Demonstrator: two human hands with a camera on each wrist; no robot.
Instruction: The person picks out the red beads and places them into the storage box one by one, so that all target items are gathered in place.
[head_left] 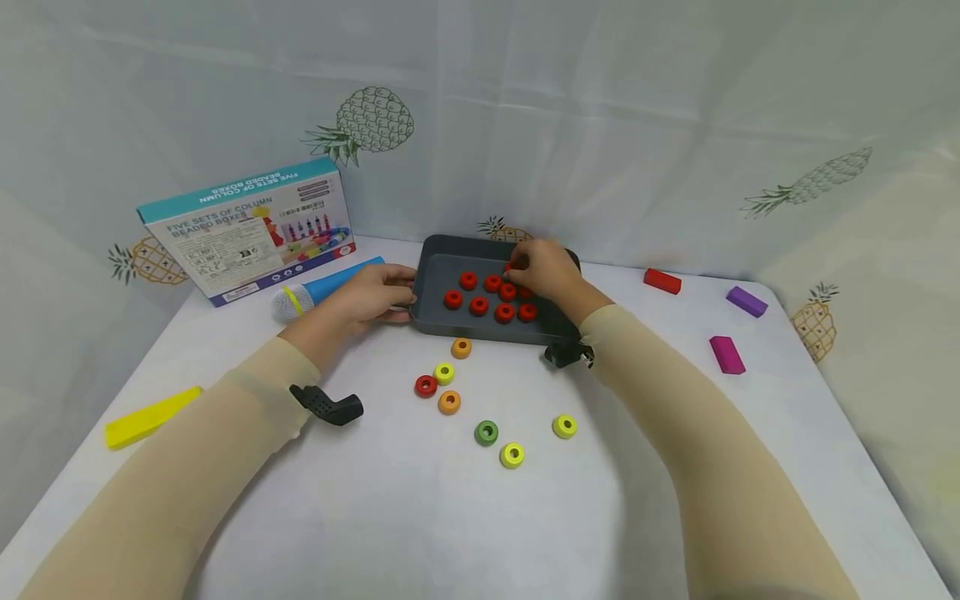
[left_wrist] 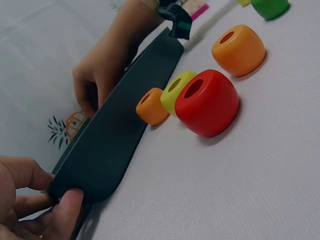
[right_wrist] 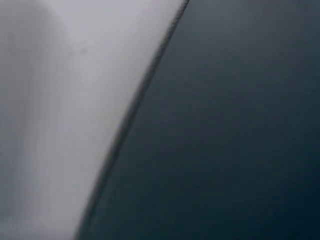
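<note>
A dark grey tray (head_left: pixel 495 332) stands at the back of the table with several red beads (head_left: pixel 478 306) spread over its floor. My left hand (head_left: pixel 375 293) grips the tray's left side; in the left wrist view the fingers (left_wrist: pixel 70 207) pinch its rim at a corner. Over the tray's right half, my right hand (head_left: pixel 547 268) pinches a red bead, mostly hidden by the fingertips. In front of the tray lie a loose red bead (head_left: pixel 425 386), two orange beads (head_left: pixel 449 402), several yellow beads (head_left: pixel 512 455) and a green bead (head_left: pixel 486 432). The right wrist view shows only the blurred tray wall (right_wrist: pixel 215 130).
At the back left stands a printed cardboard box (head_left: pixel 251 229), with a blue toy microphone (head_left: pixel 330 287) before it. A yellow block (head_left: pixel 150 418) lies at the left edge. Red (head_left: pixel 662 282), purple (head_left: pixel 747 302) and magenta (head_left: pixel 727 355) blocks lie on the right. A pineapple-print cloth hangs behind.
</note>
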